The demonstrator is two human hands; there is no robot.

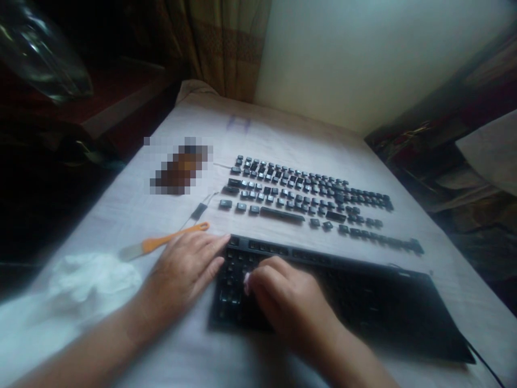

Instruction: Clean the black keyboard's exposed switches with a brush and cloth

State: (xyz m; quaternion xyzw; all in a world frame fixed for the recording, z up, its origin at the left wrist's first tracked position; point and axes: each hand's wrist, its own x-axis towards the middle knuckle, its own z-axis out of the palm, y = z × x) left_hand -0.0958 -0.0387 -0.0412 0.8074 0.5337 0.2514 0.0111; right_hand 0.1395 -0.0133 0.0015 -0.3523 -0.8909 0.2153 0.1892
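A black keyboard base (388, 302) with its keycaps taken off lies in front of me, its cable leaving at the lower right. My left hand (183, 267) rests at its upper left corner, fingers stretched out and fingertips touching the edge. Over the left part of the base, my right hand (288, 296) is closed in a pinch. A small pale pinkish wad (246, 282) sticks out between its fingertips; its material is too blurred to tell. Removed black keycaps (283, 215) lie in rows beyond the base.
Left of the keycaps is an orange-handled brush (165, 240) beside a thin wire with a small dark piece (199, 210). A pixelated brownish object (181, 170) lies farther back. Crumpled white cloth or tissue (95, 280) is at the left. A pale sheet (283, 118) covers the surface.
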